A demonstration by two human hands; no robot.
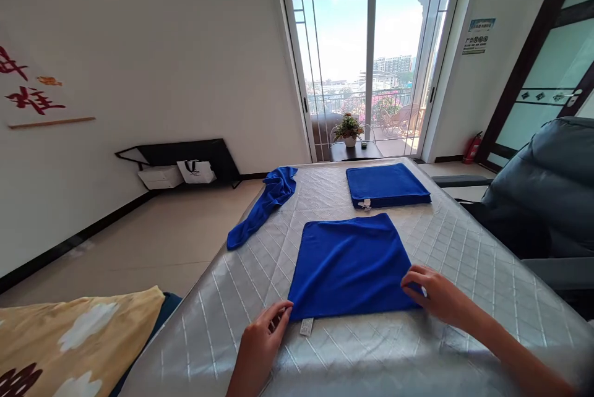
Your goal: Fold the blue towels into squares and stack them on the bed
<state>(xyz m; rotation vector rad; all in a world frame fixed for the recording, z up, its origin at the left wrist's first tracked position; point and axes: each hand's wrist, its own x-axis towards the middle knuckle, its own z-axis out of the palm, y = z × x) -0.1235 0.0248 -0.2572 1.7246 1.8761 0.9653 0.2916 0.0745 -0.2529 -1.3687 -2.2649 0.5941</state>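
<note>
A blue cloth (350, 267) lies spread on the quilted silver-grey cover (250, 286), with slight creases and a white tag (307, 326) sticking out from its near edge. My left hand (266, 335) pinches the cloth's near left corner between thumb and fingers. At the near right corner, my right hand (429, 289) has its thumb and fingertips pressed together on the cloth. Behind it sits a neat stack of blue cloths (387, 183) with a white tag at its front. A crumpled blue cloth (264, 205) lies along the far left edge.
A patterned yellow fabric (88, 341) is at the lower left. To the right stands a dark armchair (552, 180). Beyond the far edge are a small black table (341, 151) with a potted plant (349, 130) and sliding glass doors. A white bag (197, 172) is by the left wall.
</note>
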